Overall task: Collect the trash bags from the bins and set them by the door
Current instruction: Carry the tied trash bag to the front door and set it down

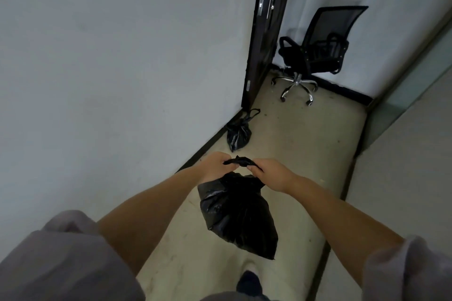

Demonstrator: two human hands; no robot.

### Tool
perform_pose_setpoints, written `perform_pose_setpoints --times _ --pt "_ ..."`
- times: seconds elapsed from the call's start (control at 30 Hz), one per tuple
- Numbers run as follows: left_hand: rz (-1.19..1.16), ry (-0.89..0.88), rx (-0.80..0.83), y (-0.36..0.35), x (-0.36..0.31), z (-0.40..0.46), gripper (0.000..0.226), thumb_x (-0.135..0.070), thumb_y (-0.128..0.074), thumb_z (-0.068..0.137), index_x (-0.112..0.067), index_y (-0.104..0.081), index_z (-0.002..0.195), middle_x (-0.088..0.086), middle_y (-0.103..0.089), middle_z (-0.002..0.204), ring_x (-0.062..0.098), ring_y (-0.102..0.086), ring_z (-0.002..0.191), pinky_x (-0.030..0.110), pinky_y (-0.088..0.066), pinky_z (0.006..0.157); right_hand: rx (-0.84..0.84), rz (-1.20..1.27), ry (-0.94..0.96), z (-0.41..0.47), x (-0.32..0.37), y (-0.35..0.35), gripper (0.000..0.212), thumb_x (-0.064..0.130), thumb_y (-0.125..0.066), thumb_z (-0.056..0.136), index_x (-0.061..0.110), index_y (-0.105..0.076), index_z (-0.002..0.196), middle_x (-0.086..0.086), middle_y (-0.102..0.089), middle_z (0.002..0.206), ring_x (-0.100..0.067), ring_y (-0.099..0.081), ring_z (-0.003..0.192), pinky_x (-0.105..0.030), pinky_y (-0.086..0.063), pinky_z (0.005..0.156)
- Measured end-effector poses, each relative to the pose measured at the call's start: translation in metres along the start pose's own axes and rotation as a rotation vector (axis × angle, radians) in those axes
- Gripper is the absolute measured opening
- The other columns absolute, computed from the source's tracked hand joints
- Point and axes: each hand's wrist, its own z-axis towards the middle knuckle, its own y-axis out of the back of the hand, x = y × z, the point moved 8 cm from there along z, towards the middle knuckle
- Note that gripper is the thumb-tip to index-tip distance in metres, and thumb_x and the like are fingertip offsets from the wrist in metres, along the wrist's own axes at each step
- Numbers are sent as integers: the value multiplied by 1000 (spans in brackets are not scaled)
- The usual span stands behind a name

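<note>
1. Nearest to you are your grey sleeves (61, 259) at the bottom corners and the toe of one shoe (248, 281) on the pale floor (305, 144).
2. Just ahead of that, a black trash bag (238, 215) hangs in the air in front of you, full and sagging toward its lower right corner, clear of the floor.
3. Your left hand (215, 166) has its fingers curled in, pinching one side of the bag's gathered neck (241, 161).
4. Your right hand (270, 172) pinches the other side of the same neck, so the twisted plastic stretches between the two hands. It looks as though you are tying or tightening the top, though no knot can be made out.
5. A second, smaller bag (238, 133) already sits on the floor against the wall (122, 56), tied at the top, just below the dark door (266, 32).
6. An office chair (315, 54) stands further back in the corner, well apart from both bags.
7. Judging by this, one bag is delivered and you are in the carry-and-set-down step with the next.
8. The next move calls for walking forward and lowering this bag beside the first, keeping the doorway passable.
</note>
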Motion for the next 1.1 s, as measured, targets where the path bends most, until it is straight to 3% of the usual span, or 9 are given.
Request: perform_pose_setpoints --times 0.13,0.27,0.43,0.53,0.63,0.77,0.87,0.97,1.1 --pt "-2 54 -31 19 -1 61 37 -35 -52 94 -22 -42 60 -3 -47 58 14 -46 57 30 -33 65 73 -9 21 56 -23 28 30 28 -38 100 13 -46 76 6 -44 64 -6 -39 55 -21 -28 49" --pt "15 97 -46 40 6 116 34 -30 -49 95 -23 -46 62 -5 -56 63 15 -54 68 29 -38 70 99 -21 37 119 -39 51 32 29 -38 100 5 -52 83 -5 -51 72 -17 -45 62 -26 -30 53" --pt "89 111 -23 73 26 189 24 -30 -49 96 -9 -61 93 4 -53 86 18 -50 83 27 -33 71 113 15 41 195 -44 70 30 27 -38 100 10 -47 77 -8 -52 74 -20 -47 67 -30 -33 59" --pt "86 126 -36 96 36 225 21 -29 -51 94 -9 -59 94 10 -59 95 23 -55 92 32 -39 76 102 44 21 236 -50 80 30 26 -37 99 11 -46 75 -9 -53 73 -22 -49 67 -31 -34 61" --pt "63 138 -43 117 42 261 29 -28 -51 95 -4 -60 108 15 -62 111 28 -58 105 35 -43 88 97 53 -12 276 -56 92 30 27 -36 100 12 -44 75 -2 -49 67 -18 -45 61 -27 -32 55" --pt "21 133 -23 134 55 304 40 -29 -55 93 -10 -50 128 12 -55 127 26 -53 116 34 -41 98 30 96 -72 338 -76 99 33 28 -37 100 9 -44 75 -3 -46 65 -18 -44 59 -30 -32 54" --pt "222 138 -48 154 87 340 47 -35 -52 94 -18 -41 136 8 -46 136 25 -45 125 36 -39 104 -2 101 -138 391 -100 85 37 29 -36 100 15 -37 66 0 -42 64 -17 -42 59 -31 -31 57" --pt "518 102 -172 182 125 386 38 -33 -41 98 -20 -44 134 5 -47 138 23 -44 126 36 -37 106 28 113 -162 446 -122 51 35 30 -33 101 13 -41 72 1 -40 65 -22 -45 70 -31 -34 66" --pt "870 31 -290 186 177 441 38 -24 -36 98 -19 -43 136 5 -41 145 23 -33 137 42 -14 118 69 144 -128 511 -155 -11 34 31 -34 101 7 -48 82 -8 -50 75 -23 -50 75 -36 -40 70"
